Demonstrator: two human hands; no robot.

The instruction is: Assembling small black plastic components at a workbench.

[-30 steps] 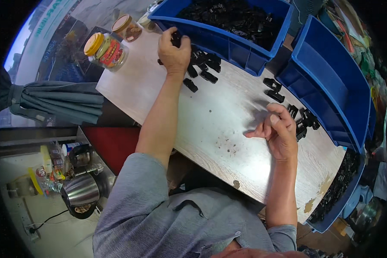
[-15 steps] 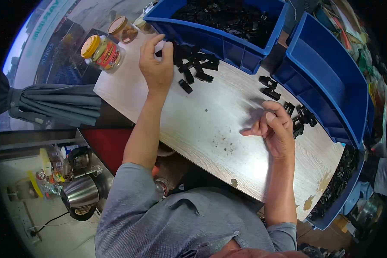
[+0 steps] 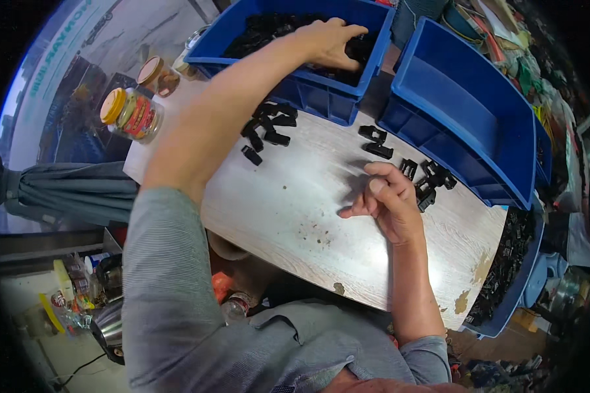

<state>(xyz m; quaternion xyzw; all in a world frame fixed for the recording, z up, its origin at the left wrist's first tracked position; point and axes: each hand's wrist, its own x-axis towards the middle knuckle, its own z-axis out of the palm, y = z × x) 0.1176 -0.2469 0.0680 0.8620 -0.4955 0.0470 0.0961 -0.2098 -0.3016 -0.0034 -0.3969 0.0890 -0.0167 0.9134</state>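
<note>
My left hand (image 3: pixel 331 42) reaches into the blue bin (image 3: pixel 321 101) at the back, over a heap of small black plastic parts (image 3: pixel 262 33). Its thumb and fingers are spread, with nothing seen between them. On the table (image 3: pixel 262 209), my right hand (image 3: pixel 393 203) hovers or rests with loosely bent fingers held apart; no object shows in it. Close to its fingers lie several loose black parts (image 3: pixel 432 180), with a pair of black parts (image 3: pixel 377 150) farther back. Another cluster of black parts (image 3: pixel 265 134) lies before the bin, partly behind my left forearm.
An empty-looking blue bin (image 3: pixel 465 118) stands at the right back, tilted. Below the table's right edge is another blue bin (image 3: pixel 505 308) with black parts. A yellow-lidded jar (image 3: pixel 134 114) and a smaller jar (image 3: pixel 158 75) stand at the left edge. A metal kettle (image 3: pixel 108 327) is lower left.
My left hand has moved from above the black parts at the table's back left, rightward and away into the blue bin. My right hand keeps its pose. The whole view has shifted slightly.
</note>
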